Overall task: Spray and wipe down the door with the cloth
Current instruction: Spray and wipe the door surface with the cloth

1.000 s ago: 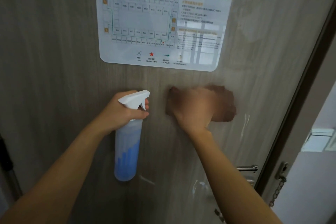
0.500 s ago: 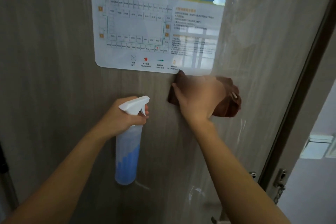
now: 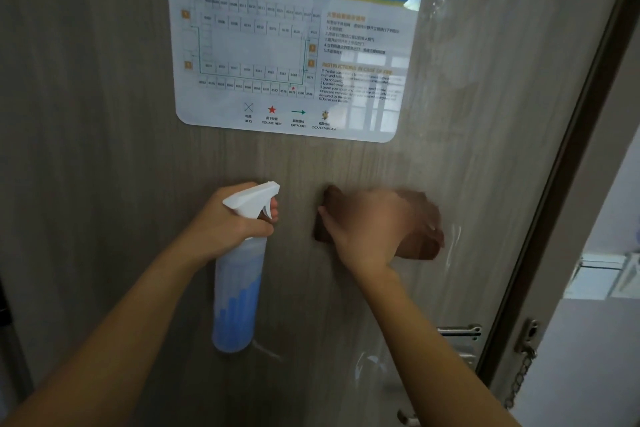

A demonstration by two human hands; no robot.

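Right hand (image 3: 370, 229) lies spread over a brown cloth (image 3: 420, 239), pressing it flat against the wood-grain door (image 3: 104, 97); hand and cloth are motion-blurred, so the exact lie of the fingers cannot be told, though they look straight rather than curled. From the hand, the cloth shows at nine o'clock as a dark edge beside the thumb, and at three to four o'clock as a bunched fold past the fingertips. Its long axis runs from nine to three o'clock across the door.

Left hand (image 3: 228, 222) is wrapped around the neck of a spray bottle (image 3: 239, 291), one finger curled on the trigger. The bottle's long axis runs from twelve to six o'clock, its translucent blue body hanging below the fist toward six, its white nozzle pointing toward two o'clock, at the door. Bottle and cloth are near each other but apart.

At twelve o'clock from both hands hangs an evacuation plan (image 3: 294, 42) marked 5F. At four to five o'clock from the cloth sit the metal lock plate (image 3: 459, 334) and, on the frame beyond, a door chain (image 3: 519, 374).
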